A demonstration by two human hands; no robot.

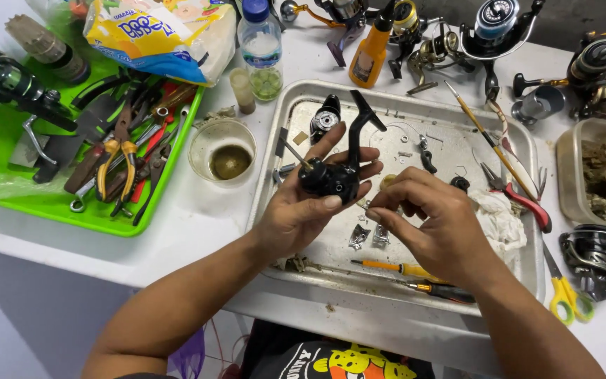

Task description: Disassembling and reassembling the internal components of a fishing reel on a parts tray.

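Note:
My left hand (301,203) cradles a black fishing reel body (334,175) over a metal tray (401,105), fingers wrapped around its lower part; the reel's stem points up and away. My right hand (422,217) is beside it on the right, thumb and fingertips pinched on a tiny part at the reel's right side; the part is too small to make out. Loose small parts, screws and a second black reel piece (325,116) lie in the tray.
A green tray (15,189) of pliers and tools sits at left, next to a clear cup of dark liquid (224,151). Two screwdrivers (415,277) lie at the tray's near edge. Red pliers (520,196), a rag, yellow scissors (566,298) and several reels surround the right side.

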